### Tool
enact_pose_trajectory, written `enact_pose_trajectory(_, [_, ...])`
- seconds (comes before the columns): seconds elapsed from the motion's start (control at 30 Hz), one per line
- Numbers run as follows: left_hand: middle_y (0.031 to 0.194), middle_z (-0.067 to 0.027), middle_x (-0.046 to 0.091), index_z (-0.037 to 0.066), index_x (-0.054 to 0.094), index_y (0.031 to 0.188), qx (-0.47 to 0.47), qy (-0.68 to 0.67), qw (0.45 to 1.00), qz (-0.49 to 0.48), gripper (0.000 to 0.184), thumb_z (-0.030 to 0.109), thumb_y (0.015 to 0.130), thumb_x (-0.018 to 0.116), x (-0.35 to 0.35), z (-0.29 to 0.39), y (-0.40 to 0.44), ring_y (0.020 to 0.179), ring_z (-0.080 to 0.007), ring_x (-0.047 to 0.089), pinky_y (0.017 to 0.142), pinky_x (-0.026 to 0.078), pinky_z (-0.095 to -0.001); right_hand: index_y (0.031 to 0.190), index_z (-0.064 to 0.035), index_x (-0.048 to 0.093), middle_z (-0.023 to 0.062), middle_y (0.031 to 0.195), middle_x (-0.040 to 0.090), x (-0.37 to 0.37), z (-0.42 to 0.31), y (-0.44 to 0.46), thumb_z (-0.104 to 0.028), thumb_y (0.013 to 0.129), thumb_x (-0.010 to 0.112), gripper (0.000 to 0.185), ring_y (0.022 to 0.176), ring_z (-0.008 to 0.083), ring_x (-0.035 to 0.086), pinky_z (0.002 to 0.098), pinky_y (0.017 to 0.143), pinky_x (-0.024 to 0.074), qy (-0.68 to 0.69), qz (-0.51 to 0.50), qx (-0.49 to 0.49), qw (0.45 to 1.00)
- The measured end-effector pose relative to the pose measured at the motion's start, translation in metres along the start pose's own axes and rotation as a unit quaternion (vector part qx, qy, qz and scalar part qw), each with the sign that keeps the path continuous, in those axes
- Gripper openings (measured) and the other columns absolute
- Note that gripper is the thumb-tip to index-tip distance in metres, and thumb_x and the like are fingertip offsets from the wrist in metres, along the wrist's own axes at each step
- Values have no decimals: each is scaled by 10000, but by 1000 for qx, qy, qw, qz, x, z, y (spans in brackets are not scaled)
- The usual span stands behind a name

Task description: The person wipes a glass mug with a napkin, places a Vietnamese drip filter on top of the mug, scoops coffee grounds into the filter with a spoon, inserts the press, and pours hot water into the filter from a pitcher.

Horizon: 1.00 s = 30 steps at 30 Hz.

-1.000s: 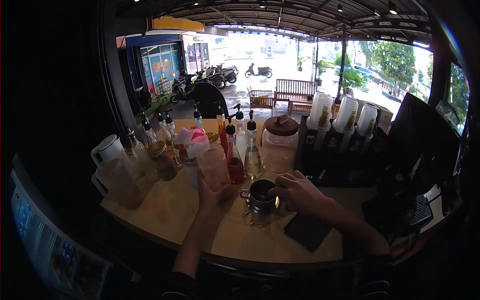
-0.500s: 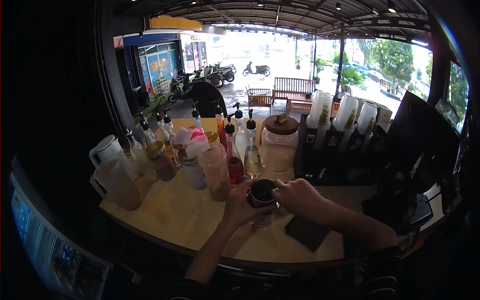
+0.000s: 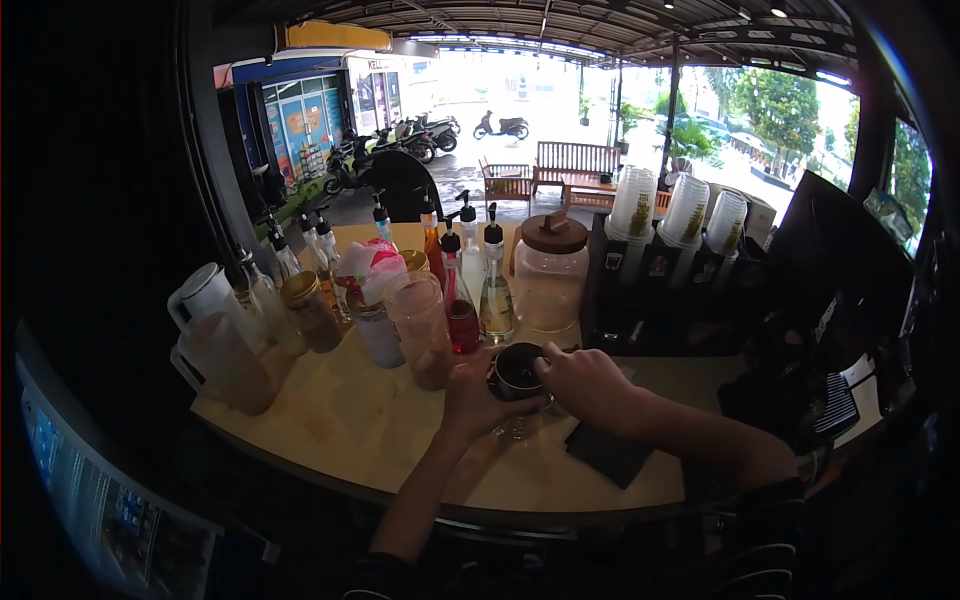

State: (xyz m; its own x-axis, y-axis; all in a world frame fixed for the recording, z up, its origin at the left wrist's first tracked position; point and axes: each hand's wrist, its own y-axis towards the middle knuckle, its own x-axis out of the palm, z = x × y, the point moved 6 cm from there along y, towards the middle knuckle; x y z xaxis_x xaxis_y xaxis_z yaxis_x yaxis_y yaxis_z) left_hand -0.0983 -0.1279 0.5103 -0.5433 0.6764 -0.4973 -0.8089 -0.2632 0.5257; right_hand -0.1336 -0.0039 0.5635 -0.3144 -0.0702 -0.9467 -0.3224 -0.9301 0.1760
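Over the near middle of the counter, my left hand [image 3: 473,398] is wrapped round the side of a round metal-rimmed cup [image 3: 519,369] with a dark inside. Something clear, like a glass base, shows just below the cup. At the cup's right rim my right hand [image 3: 585,385] is closed, fingertips pinched together; what they grip, if anything, is too small to make out. A dark folded cloth [image 3: 610,455] lies on the counter to the right of the cup. Behind my left hand stands a tall clear container [image 3: 417,325].
Behind the cup are pump bottles, one with red syrup [image 3: 462,325], and a wooden-lidded glass jar [image 3: 552,280]. Two pitchers [image 3: 225,365] stand at the left. Stacked plastic cups [image 3: 634,205] rise from a black holder [image 3: 650,320]. A dark screen [image 3: 835,270] is at the right.
The view has shifted slightly, so the counter and its things sit a little further left and higher. Both hands keep their places at the cup, with the right fingers still at its rim.
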Motion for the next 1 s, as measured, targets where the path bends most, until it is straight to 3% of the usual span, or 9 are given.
enact_pose_trajectory(0.23, [1009,-139,647,23,566,1117,-31,-16,999,0,803,432,500,878,2,-3,-1,945,-271,642,870,489,-369,896,17,579,135,895,594,-5,3,-1,-118,770,606,186,720,267,669,360,575,541,30,-13,5,999])
enact_pose_trajectory(0.43, [1038,-132,618,20,537,1135,-7,-56,998,12,803,397,517,884,-1,2,0,973,-261,627,865,496,-366,918,-47,582,92,931,569,-12,5,-6,-126,760,609,179,759,253,663,367,597,538,89,56,-49,993])
enact_pose_trajectory(0.53, [1041,-123,617,34,520,1152,46,-38,998,18,796,390,534,874,-5,13,4,970,-262,619,873,477,-372,1042,-101,585,77,949,560,-18,13,-7,-70,719,599,325,827,263,640,380,649,531,45,82,-16,996])
enact_pose_trajectory(0.6, [1028,-115,619,52,513,1159,82,-4,996,25,777,385,549,862,-10,20,7,971,-259,608,887,446,-376,907,-71,593,71,906,545,-27,13,-9,-118,753,590,161,860,241,630,366,694,532,68,153,-71,983])
enact_pose_trajectory(0.67, [1059,-100,611,73,505,1170,72,-32,997,17,776,396,554,850,-9,10,11,998,-258,588,924,398,-393,900,-81,602,58,936,549,-27,13,-12,-117,749,589,156,883,206,611,358,735,513,98,149,-95,979])
enact_pose_trajectory(0.73, [1124,-87,583,89,494,1188,115,-7,993,-5,785,388,551,842,-10,12,13,1052,-256,561,958,369,-415,896,-101,611,38,952,557,-32,12,-15,-130,738,604,161,899,169,590,341,767,473,2,182,-108,977])
enact_pose_trajectory(0.87, [1190,-73,543,107,485,1204,162,46,986,-17,792,377,545,831,-16,18,18,1103,-259,531,1003,330,-432,889,-120,620,17,951,563,-41,18,-13,-141,726,617,165,922,152,568,322,801,418,6,178,-92,980])
enact_pose_trajectory(0.93, [1203,-72,526,113,479,1210,165,67,984,-10,779,362,556,820,-19,17,20,1129,-261,514,1031,314,-433,864,-129,622,1,955,570,-36,13,-13,-154,719,623,148,942,154,554,323,809,395,32,141,-139,980])
enact_pose_trajectory(1.0, [1205,-70,524,112,475,1212,173,87,981,-16,775,365,564,816,-22,22,19,1143,-258,506,1042,306,-435,904,-138,622,-10,903,548,-40,16,-11,-181,689,646,221,891,150,539,323,784,382,-16,182,-141,973])
